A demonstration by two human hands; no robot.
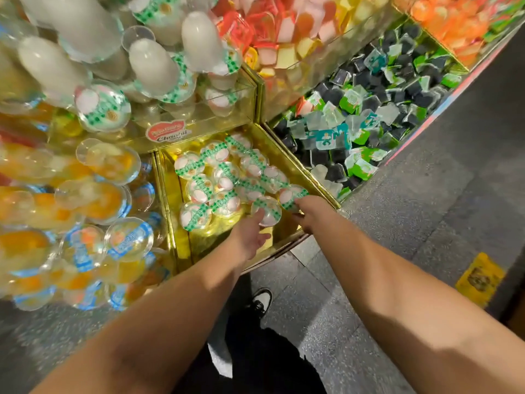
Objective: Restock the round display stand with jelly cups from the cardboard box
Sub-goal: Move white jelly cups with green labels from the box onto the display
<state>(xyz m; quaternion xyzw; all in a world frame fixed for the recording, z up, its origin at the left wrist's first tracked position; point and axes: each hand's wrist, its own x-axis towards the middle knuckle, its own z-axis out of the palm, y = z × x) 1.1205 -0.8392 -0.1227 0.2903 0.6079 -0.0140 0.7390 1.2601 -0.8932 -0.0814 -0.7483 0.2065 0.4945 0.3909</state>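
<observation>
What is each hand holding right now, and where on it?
The left hand grips a green-lidded jelly cup at its near rim. The right hand touches another cup at its near edge; whether it grips cannot be told.

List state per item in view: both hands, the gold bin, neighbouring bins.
left hand: touching green-lidded cup, grip unclear
right hand: on another green-lidded cup
gold bin: part filled, cups lid-up
blue-lidded cups: heaped
dark square jellies: bin full

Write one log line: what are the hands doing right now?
left hand: holds jelly cup | right hand: touches another cup | place: gold bin | box: not in view
</observation>
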